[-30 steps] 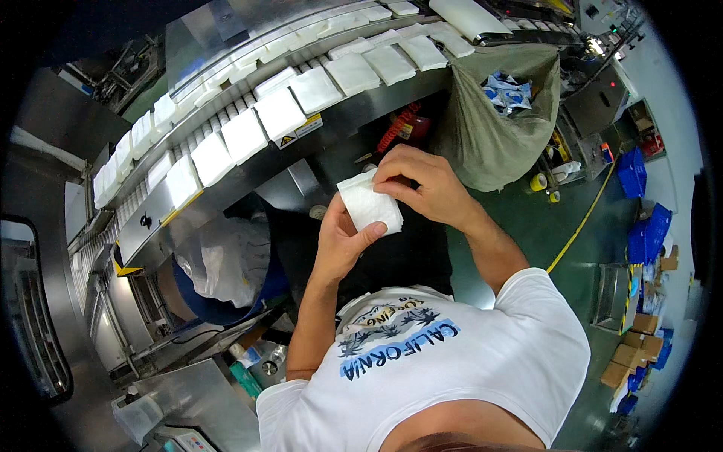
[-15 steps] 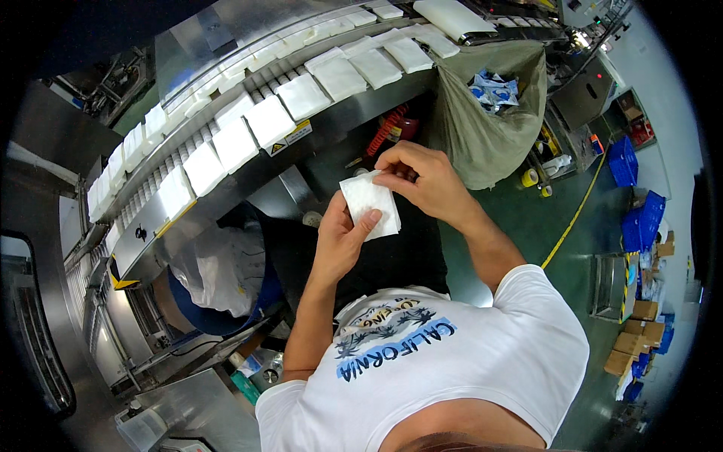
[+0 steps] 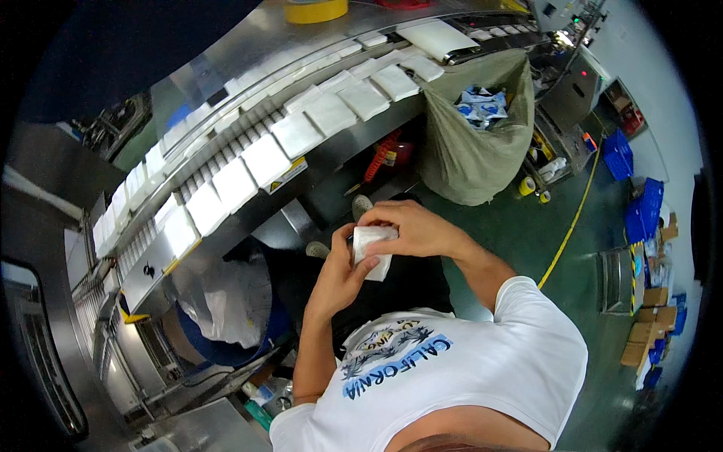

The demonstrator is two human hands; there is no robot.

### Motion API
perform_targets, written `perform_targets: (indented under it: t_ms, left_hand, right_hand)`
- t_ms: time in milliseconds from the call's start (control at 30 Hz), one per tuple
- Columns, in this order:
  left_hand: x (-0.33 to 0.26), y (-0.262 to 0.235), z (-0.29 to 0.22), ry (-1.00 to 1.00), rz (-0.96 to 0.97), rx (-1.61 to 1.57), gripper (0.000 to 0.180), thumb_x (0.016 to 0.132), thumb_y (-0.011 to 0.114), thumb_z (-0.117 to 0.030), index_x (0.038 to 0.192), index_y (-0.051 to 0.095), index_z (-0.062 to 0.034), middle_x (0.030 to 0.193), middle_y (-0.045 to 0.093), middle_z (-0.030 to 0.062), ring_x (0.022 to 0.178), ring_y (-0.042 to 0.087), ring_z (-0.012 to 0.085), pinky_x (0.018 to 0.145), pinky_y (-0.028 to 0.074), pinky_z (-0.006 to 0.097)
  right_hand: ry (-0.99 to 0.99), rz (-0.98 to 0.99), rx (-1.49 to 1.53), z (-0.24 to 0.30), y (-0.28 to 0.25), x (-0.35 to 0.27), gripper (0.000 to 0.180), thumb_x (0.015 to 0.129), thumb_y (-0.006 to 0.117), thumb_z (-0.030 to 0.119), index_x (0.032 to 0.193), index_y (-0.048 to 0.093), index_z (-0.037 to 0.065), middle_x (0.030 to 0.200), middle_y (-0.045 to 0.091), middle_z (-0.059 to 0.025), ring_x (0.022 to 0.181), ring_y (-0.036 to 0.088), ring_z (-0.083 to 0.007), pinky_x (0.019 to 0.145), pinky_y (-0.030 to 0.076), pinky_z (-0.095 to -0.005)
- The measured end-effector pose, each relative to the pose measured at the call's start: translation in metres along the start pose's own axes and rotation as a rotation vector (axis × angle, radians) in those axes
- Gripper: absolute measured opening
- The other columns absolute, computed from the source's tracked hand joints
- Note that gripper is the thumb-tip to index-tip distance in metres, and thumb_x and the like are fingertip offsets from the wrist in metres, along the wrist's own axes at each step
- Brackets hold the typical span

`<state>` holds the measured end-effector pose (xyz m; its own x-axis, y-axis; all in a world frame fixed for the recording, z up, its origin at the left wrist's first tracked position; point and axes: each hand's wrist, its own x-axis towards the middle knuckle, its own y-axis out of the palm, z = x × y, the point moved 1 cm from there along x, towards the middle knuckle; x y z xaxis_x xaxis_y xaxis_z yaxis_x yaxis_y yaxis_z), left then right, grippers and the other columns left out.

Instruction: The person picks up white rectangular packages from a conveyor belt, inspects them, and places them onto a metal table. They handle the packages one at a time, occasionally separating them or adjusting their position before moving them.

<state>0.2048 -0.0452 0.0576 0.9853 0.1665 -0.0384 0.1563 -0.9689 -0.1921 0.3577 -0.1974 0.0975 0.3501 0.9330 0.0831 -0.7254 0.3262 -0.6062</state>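
A folded white sheet (image 3: pixel 366 239) is held between both hands in front of the body, above the dark trousers (image 3: pixel 418 290). The left hand (image 3: pixel 337 273) grips its left side, thumb on the near face, fingers bent narrowly around the edge. The right hand (image 3: pixel 416 227) arches over the top, fingers curled close and thumb pressed on the same face. Well apart, flat white pieces (image 3: pixel 297 135) lie in rows along a roller conveyor (image 3: pixel 248 135); beside it, a grey-green sack (image 3: pixel 467 166) contains blue-and-white packets (image 3: pixel 482 109).

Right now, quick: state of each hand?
Left hand: closed, holding the white sheet.
Right hand: closed on the same sheet.
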Motion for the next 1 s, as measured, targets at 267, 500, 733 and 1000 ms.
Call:
perform_targets:
  t_ms: [267, 500, 733, 1000]
  left_hand:
    - [-0.011, -0.007, 0.03, -0.061, 0.09, -0.453, 0.061, 0.091, 0.081, -0.004, 0.143, 0.051, 0.0021, 0.124, 0.068, 0.0114, 0.11, 0.067, 0.0163, 0.095, 0.055, 0.032]
    - [-0.015, -0.001, 0.048, -0.162, -0.136, -0.549, 0.033, 0.09, 0.081, -0.001, 0.119, 0.067, 0.0029, 0.105, 0.074, 0.0057, 0.091, 0.069, 0.0121, 0.084, 0.055, 0.027]
    - [-0.023, -0.021, 0.059, -0.143, -0.085, -0.32, 0.028, 0.091, 0.081, -0.004, 0.115, 0.068, 0.0036, 0.098, 0.072, 0.0066, 0.087, 0.066, 0.011, 0.077, 0.053, 0.026]
    - [-0.033, -0.039, 0.051, -0.145, -0.185, -0.595, 0.054, 0.091, 0.082, -0.005, 0.136, 0.053, 0.0042, 0.117, 0.071, 0.0145, 0.106, 0.069, 0.016, 0.089, 0.058, 0.03]
  right_hand:
    - [0.047, -0.039, 0.276, -0.019, 0.022, -0.008, 0.036, 0.091, 0.082, 0.023, 0.114, 0.07, -0.001, 0.102, 0.071, -0.0119, 0.09, 0.069, -0.0208, 0.079, 0.054, -0.0347]
    - [0.267, -0.193, 0.479, -0.029, 0.037, -0.012, 0.039, 0.093, 0.08, 0.033, 0.109, 0.071, -0.001, 0.097, 0.073, -0.0099, 0.089, 0.066, -0.0156, 0.08, 0.053, -0.0322]
    - [0.269, 0.081, 0.555, -0.047, 0.045, -0.01, 0.036, 0.094, 0.081, 0.022, 0.12, 0.066, 0.001, 0.101, 0.069, -0.0026, 0.092, 0.061, -0.0088, 0.079, 0.051, -0.0261]
    - [0.365, 0.035, 0.832, -0.052, 0.066, 0.009, 0.033, 0.096, 0.077, 0.01, 0.125, 0.066, -0.001, 0.114, 0.072, -0.0069, 0.102, 0.068, -0.0122, 0.091, 0.055, -0.0284]
